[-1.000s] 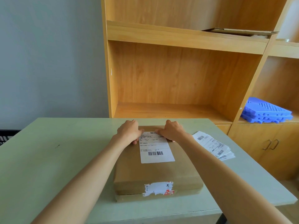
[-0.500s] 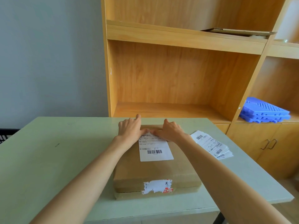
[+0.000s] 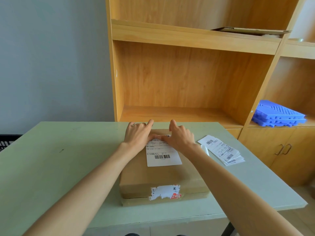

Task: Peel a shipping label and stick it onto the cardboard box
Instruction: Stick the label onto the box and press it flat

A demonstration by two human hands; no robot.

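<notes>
A flat brown cardboard box (image 3: 162, 179) lies on the pale green table (image 3: 59, 167) in front of me. A white shipping label (image 3: 162, 155) with a barcode lies flat on the far half of its top. My left hand (image 3: 139, 134) and my right hand (image 3: 180, 136) rest side by side on the label's far end, fingers spread and thumbs pressed down on the paper. They hold nothing. A torn white and red sticker remnant (image 3: 166, 192) is on the box's near side.
A fanned stack of spare labels (image 3: 223, 150) lies on the table to the right of the box. A wooden shelf unit (image 3: 187, 82) stands behind the table, with blue plastic trays (image 3: 279, 114) in its right bay and flat cardboard (image 3: 250, 30) on an upper shelf.
Both hands slid from curled fingers at the label's far corners toward each other, fingers now spread and thumbs meeting on the label's far end. The label and box stayed put.
</notes>
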